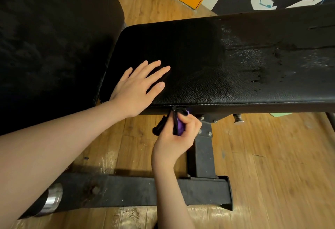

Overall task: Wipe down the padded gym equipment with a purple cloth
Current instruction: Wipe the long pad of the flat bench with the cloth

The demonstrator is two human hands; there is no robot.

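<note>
— Head view: where's the purple cloth (178,126)?
— Bunched in the right hand (178,138), fingers (190,120) curled round it, pressed to the near side edge of the black padded bench (217,61).
— And the left hand (137,87)?
— Flat on the pad, fingers spread.

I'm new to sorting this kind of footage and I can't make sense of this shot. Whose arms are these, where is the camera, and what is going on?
The camera sits on a person's head and looks down, so the two bare arms are the wearer's own. The long black thing is a padded gym bench on a metal frame, standing on a wooden floor. The left hand lies flat on the pad, fingers straight, near its end. The right hand is curled around a bunched purple cloth, pressing it against the near side edge of the pad. Farther right, the pad's surface looks speckled and streaked. A second dark pad stands at the left.
</note>
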